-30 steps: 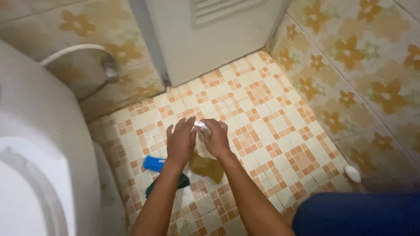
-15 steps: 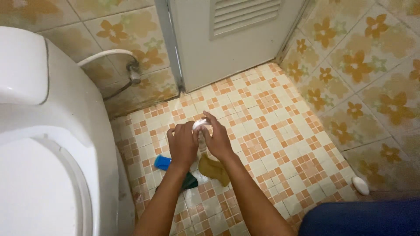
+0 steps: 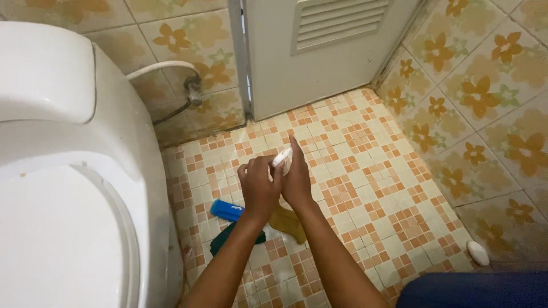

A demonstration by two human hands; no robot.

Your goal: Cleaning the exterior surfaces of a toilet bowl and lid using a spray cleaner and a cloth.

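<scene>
a bathroom floor of small orange and cream tiles [image 3: 365, 188], seen from above: a white toilet [image 3: 68, 171] with its seat up fills the left side, a white hose [image 3: 162, 67] runs to a wall valve [image 3: 193, 91] behind it, and a pale louvred door [image 3: 319, 51] closes the far end. flowered wall tiles [image 3: 485, 97] rise on the right. on the floor under the forearms lie a blue object [image 3: 227, 210], a dark green cloth [image 3: 225, 239] and a mustard-yellow cloth [image 3: 288, 222], partly hidden by the wrists. a small white oval piece [image 3: 477, 252] sits at the foot of the right wall, well apart from the rest. the toilet bowl shows only white; what it holds cannot be made out.

the left hand [image 3: 260, 188] and right hand [image 3: 298, 179] meet above the floor, pressed together around a small white object [image 3: 281, 158]. the left hand's fingers curl over it; the right hand lies flatter against it, fingers pointing toward the door. the object peeps out between the two hands at their upper edge.

compared with half a second ago, the hands sit closer together, the object is more covered, and the view has swung right, showing more toilet.
</scene>
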